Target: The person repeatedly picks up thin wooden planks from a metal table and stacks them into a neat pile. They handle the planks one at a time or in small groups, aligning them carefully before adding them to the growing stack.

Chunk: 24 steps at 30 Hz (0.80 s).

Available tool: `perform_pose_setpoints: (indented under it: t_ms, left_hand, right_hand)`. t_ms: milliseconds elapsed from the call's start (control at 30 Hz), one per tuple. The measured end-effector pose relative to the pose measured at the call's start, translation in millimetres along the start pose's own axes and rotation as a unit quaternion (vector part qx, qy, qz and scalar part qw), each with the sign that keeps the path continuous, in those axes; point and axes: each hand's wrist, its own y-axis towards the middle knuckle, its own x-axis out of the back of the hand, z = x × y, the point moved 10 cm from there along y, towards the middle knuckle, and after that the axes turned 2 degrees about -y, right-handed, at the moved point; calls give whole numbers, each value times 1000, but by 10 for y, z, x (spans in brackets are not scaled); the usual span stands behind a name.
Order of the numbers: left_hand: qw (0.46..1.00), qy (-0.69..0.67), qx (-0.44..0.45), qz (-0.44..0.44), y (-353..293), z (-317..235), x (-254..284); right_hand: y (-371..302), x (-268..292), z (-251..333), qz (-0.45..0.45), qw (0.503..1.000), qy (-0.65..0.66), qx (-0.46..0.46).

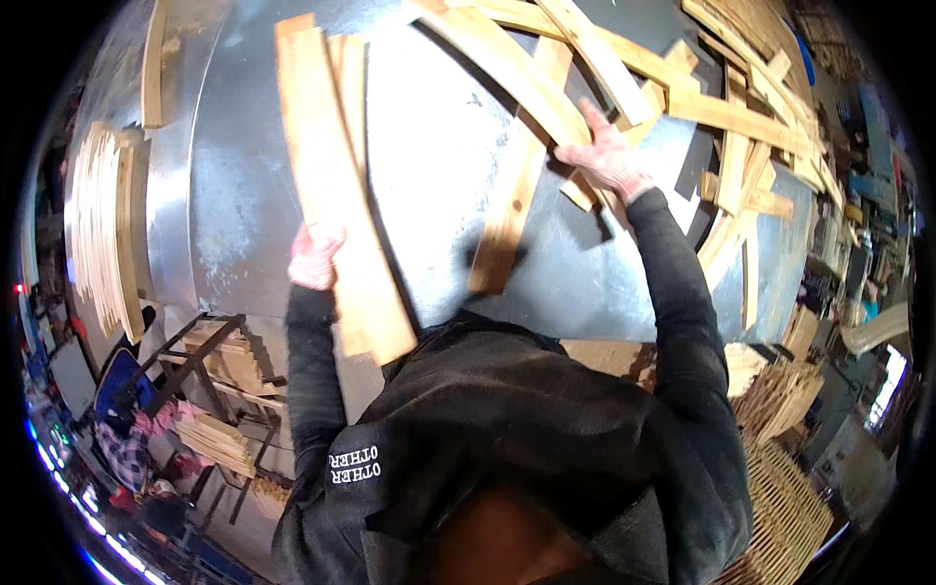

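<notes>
My left hand [314, 257], in what looks like a pale knit glove, is closed around the left edge of a long wooden board [336, 185]. A second wooden board [349, 83] lies mostly hidden behind it, and the pair reaches past the table's near edge. To the right, my right hand [608, 156] has its thumb and fingers spread at the near end of another wooden board [531, 93]. It touches that end without wrapping round it. Below that board, a flat knotted board [507, 219] lies slanted on the metal table [429, 175].
A loose heap of boards [736, 117] covers the table's right side. On the left stand a neat stack of thin strips [97, 224] and a single upright-lying board [154, 63]. Wood piles sit on a rack [219, 351] at lower left and a slatted stack [785, 507] at lower right.
</notes>
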Motion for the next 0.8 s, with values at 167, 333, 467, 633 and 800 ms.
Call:
perform_pose_setpoints:
  t_ms: [167,333,467,633,800]
  left_hand:
    - [964,216,38,-151,-74,-578,491]
    - [777,612,76,-129,156,-779,-215]
    - [700,684,146,-144,82,-883,-269]
    - [739,617,219,-160,-69,-755,-103]
    - [761,610,176,-131,22,-746,-90]
  right_hand:
    - [-227,-891,595,285,718,634,-22]
    - [80,-1862,950,340,595,727,-42]
    - [236,-2261,916,303,698,645,-77]
    - [120,-2413,1216,193,952,235,17]
    - [-55,-2796,1558,178,979,88,39]
